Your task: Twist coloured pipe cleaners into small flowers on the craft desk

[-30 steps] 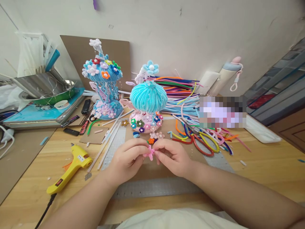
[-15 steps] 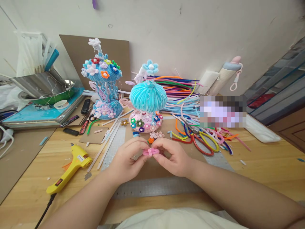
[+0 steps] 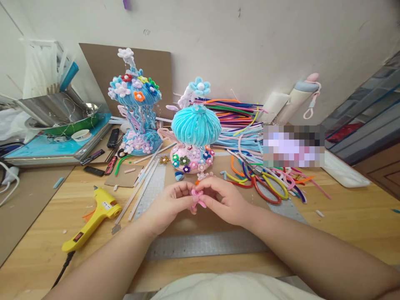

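Note:
A small pink pipe-cleaner flower (image 3: 197, 197) is pinched between both my hands above the cutting mat (image 3: 200, 243). My left hand (image 3: 168, 203) grips it from the left with closed fingers. From the right, my right hand (image 3: 223, 199) pinches it with curled fingers. Just behind my hands stands a turquoise pipe-cleaner mushroom (image 3: 195, 127) on a pink base dotted with little flowers. A taller blue flowered mushroom (image 3: 136, 110) stands further left.
A yellow glue gun (image 3: 93, 217) lies at the left on the wooden table. A pile of coloured pipe cleaners (image 3: 246, 125) lies at the back right, with bent loops (image 3: 268, 187) nearer. Steel bowls (image 3: 59, 114), boards and small tools crowd the back left.
Both hands stayed together on the pink flower and turned it between the fingers; it now sits more upright. The hands shifted slightly away from me.

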Demonstrator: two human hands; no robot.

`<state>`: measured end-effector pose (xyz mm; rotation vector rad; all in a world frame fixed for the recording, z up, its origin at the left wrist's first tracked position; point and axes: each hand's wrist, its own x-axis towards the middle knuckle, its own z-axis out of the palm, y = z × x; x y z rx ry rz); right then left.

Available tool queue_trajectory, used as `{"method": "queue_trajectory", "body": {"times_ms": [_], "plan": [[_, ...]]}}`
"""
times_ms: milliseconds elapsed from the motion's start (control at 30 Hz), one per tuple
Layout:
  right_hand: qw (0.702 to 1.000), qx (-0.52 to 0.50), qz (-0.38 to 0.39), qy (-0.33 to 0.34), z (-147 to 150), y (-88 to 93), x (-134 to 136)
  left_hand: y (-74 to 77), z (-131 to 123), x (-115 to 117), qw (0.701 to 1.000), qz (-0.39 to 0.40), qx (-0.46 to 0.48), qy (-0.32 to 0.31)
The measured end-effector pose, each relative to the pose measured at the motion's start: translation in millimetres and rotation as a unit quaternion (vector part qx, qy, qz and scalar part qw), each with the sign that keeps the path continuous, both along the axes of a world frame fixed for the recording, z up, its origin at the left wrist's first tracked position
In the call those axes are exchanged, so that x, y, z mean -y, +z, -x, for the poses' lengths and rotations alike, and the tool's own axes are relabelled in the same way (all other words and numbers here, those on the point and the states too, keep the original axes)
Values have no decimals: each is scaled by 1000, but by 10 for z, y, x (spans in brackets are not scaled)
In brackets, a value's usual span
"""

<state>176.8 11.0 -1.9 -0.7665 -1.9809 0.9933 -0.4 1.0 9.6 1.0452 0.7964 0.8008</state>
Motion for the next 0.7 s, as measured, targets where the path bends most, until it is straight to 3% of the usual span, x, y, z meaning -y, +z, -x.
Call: {"method": "queue_trajectory", "body": {"times_ms": [133, 267, 467, 700], "plan": [[993, 42, -105, -13, -8, -21, -19, -1, 8, -12, 997, 50, 46, 24], [983, 68, -169, -34, -17, -41, -19, -24, 25, -19, 995, 92, 40, -5], [961, 182, -199, -61, -23, -20, -16, -95, 3, -9, 998, 58, 20, 22], [957, 175, -222, -56, 11, -27, 29, -140, -50, 4, 998, 3, -16, 66]]}}
